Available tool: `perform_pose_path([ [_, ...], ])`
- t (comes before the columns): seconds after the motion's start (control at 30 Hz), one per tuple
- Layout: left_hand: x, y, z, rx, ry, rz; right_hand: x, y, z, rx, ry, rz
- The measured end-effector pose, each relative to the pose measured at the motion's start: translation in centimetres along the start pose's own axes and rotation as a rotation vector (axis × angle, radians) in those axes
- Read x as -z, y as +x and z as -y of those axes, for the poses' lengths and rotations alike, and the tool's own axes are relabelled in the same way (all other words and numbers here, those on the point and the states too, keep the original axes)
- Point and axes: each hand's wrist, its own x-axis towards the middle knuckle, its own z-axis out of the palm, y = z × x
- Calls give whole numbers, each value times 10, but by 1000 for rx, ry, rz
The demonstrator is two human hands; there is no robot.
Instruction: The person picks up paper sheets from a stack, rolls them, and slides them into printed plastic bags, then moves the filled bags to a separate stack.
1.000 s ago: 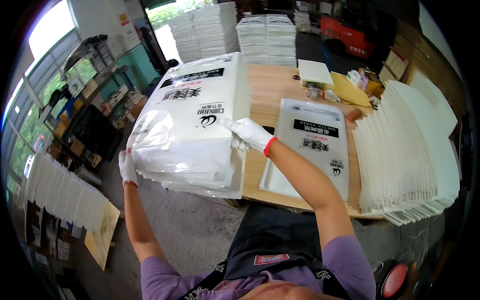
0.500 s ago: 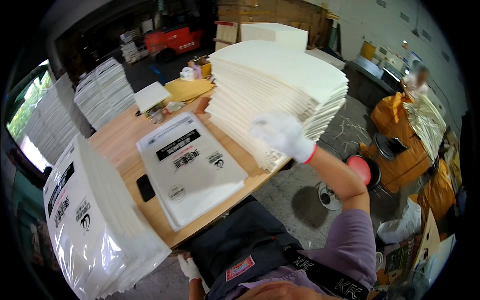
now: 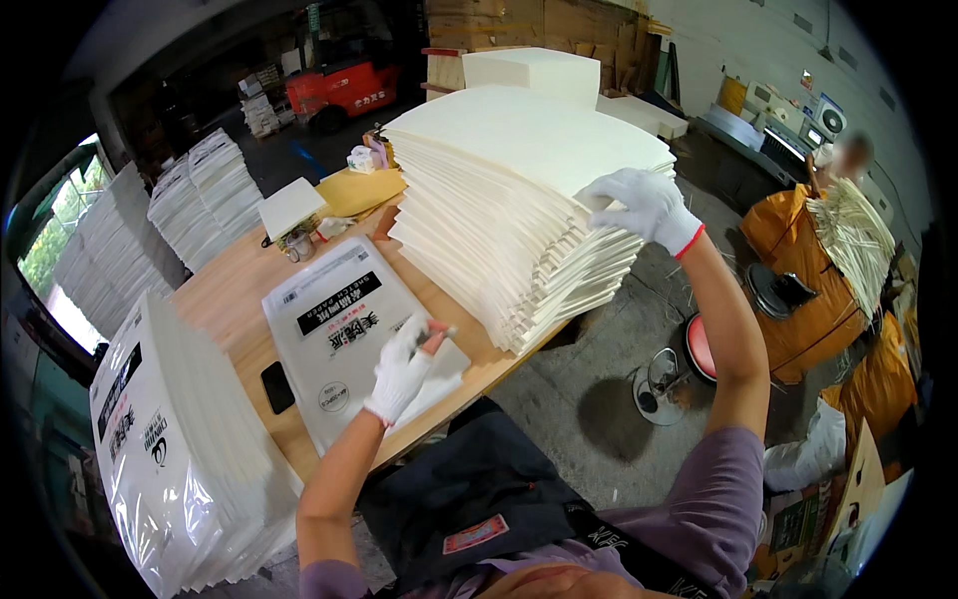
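Observation:
A tall, fanned stack of white paper in several sections stands on the wooden table. My right hand, in a white knit glove, is at the stack's near right corner. Its fingers are bent but apart from the thumb, and no sheet shows between them. Left of the stack lies a flat pile of printed clear plastic bags. Over the near right part of this pile is my left hand, also gloved, with pinkish fingertips showing. Its fingers are apart and nothing shows in them.
A phone lies beside the bags. Bagged paper packs pile up at the table's left. Yellow paper and a white box sit farther back. A red stool, orange sacks and another person are at the right.
My left hand has come up from below the table edge to over the bags. My right hand has moved right and away from me, from the stack's near side to its right corner.

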Motion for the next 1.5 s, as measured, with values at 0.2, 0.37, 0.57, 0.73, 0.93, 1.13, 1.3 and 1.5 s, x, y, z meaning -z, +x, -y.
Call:
perform_pose_path([
  [0.2,-24,72,-50,-99,-301,191,-12,5,-32,128,86,-103],
  [0.37,-52,137,-72,140,-873,274,-11,25,-22,99,40,-489],
  [0.57,-17,170,-72,450,-1294,126,5,15,87,581,-136,-628],
  [0.73,24,122,-96,613,-893,12,39,-8,89,411,155,-322],
  [0.93,128,-1,-46,574,-780,-26,12,-41,34,-232,552,220],
  [1.13,149,-107,46,614,-376,187,-81,-42,115,-140,1240,128],
  [1.3,100,-143,157,469,125,463,-285,-71,158,-485,1989,428],
  [1.5,-28,-120,109,832,11,230,-340,-72,224,-612,1302,523],
])
